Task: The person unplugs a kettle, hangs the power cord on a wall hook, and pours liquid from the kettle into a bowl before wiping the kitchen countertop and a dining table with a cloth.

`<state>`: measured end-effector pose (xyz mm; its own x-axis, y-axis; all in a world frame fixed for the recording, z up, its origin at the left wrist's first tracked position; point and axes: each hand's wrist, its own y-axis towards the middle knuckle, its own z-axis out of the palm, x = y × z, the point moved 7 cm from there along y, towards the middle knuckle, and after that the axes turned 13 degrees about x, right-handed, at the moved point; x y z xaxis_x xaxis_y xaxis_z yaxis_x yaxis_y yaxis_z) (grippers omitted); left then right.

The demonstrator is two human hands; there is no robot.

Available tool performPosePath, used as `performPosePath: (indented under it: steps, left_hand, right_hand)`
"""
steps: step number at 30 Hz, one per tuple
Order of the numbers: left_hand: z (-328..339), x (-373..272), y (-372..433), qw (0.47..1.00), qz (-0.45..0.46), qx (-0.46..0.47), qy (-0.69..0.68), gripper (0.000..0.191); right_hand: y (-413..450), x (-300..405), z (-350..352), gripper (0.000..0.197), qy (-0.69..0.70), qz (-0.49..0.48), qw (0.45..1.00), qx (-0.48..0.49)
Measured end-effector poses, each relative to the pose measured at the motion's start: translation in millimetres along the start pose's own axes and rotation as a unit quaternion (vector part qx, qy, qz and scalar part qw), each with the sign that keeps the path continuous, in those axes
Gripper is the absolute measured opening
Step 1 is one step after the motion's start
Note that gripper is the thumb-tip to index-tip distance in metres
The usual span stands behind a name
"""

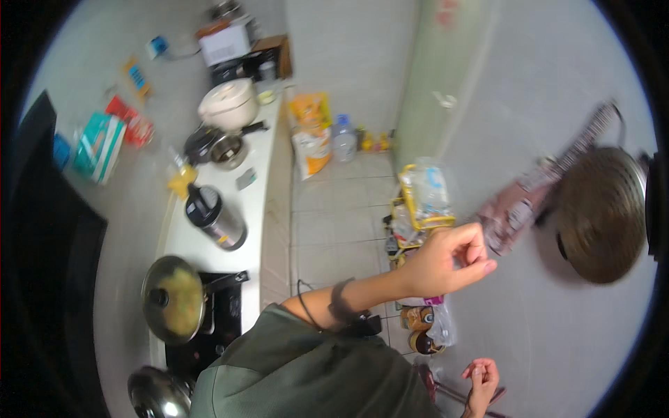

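My left hand point(449, 258) is raised at the end of an outstretched arm, its fingers loosely curled and the thumb apart from them. Nothing shows in its grasp. Just beyond its fingers, a pink patterned fabric holder point(515, 214) hangs on the wall. Beside that holder hangs a round metal pan point(601, 217), slightly blurred. At the lower right is my right hand point(482, 384), bent at the fingers, with no held thing visible; its palm side is partly hidden. Thin reddish rods point(452, 392) pass close to it.
On the left, a glass-lidded pan point(175, 300) with yellowish food sits on the black hob point(227, 313). A steel flask point(219, 219), a small pot point(228, 150) and a white rice cooker point(230, 104) stand along the white counter point(245, 196). Yellow-framed baskets point(426, 196) line the right wall.
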<state>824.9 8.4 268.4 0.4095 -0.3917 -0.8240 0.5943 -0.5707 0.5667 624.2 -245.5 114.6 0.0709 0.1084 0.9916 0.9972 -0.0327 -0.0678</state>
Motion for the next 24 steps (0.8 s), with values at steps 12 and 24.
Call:
performPosePath:
  steps: [12, 24]
  left_hand:
    - [-207.0, -6.7, -61.2, 0.958, 0.066, -0.279, 0.011, 0.009]
    - [-338.5, -13.6, -168.9, 0.803, 0.023, -0.570, 0.174, 0.004]
  right_hand:
    - [289.1, 49.0, 249.9, 0.023, -0.005, -0.018, 0.904, 0.427]
    - [432.0, 68.9, 491.4, 0.020, 0.009, -0.059, 0.668, 0.742]
